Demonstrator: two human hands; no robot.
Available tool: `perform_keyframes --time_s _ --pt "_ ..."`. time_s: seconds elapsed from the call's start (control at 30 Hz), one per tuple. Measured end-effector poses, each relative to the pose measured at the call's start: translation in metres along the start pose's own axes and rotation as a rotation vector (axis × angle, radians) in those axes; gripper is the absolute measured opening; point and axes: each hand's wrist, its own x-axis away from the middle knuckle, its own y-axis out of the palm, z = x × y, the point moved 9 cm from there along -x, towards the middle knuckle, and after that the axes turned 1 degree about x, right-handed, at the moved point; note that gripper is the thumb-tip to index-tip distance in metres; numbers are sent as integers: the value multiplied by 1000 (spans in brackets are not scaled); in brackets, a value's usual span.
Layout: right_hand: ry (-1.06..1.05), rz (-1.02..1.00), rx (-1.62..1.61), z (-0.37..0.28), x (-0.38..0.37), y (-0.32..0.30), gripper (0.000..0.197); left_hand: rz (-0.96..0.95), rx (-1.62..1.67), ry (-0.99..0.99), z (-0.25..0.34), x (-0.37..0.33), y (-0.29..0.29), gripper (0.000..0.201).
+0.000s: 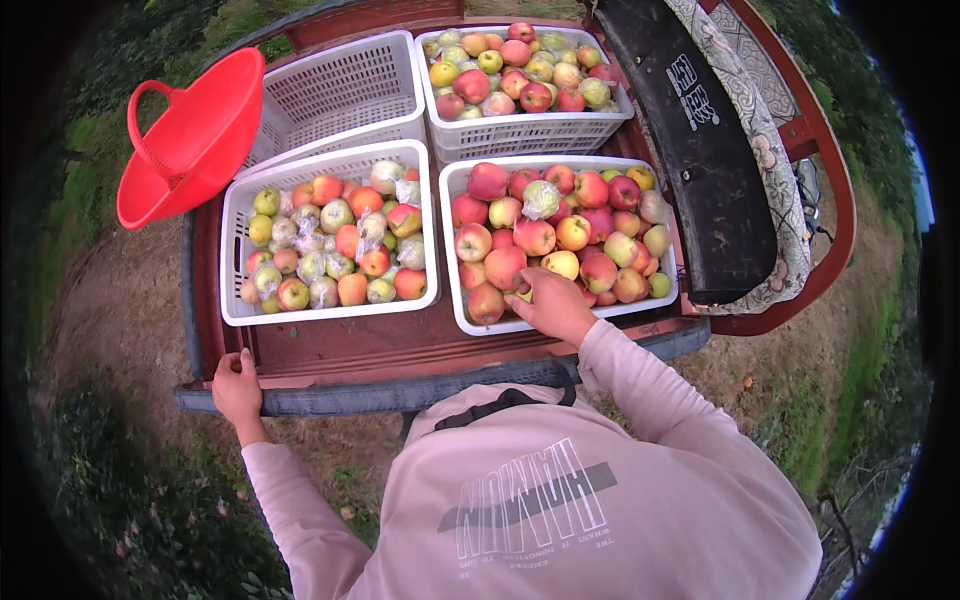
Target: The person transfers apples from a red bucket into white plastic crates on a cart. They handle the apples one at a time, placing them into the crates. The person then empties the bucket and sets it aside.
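My right hand [556, 305] reaches over the near edge of the right front crate [565, 162]. Its fingers are closed round a small yellow-green apple [525, 295], mostly covered by the hand. Around it lie many loose red and yellow apples [505, 265], with one wrapped apple [541, 199] among them. Low at the left, my left hand [238, 385] rests by the padded edge of the cart bed [330, 400], fingers loosely bent, holding nothing I can see. Beyond it, the left front crate [228, 255] holds apples, many in clear plastic wrap [325, 265].
A grey-white crate [340, 85] with no fruit showing stands at the back left, a red plastic basket [200, 130] tilted beside it. Another crate [530, 128] of mixed apples is behind the right one. A black panel [700, 150] and patterned seat cover [755, 90] border the right side.
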Motion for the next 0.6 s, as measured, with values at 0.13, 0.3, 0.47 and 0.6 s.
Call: perform_keyframes --time_s 0.13,0.3,0.47,0.6 --pt "62 75 -20 -3 -20 -22 37 -40 39 -41 -7 0 3 41" --pt "128 195 4 18 -39 -34 38 -21 27 -26 -5 -1 4 42" --pt "178 439 221 41 -77 -71 64 -16 32 -20 -6 -1 3 42" --pt "230 314 311 66 -115 -62 79 -16 45 -13 0 1 2 41"
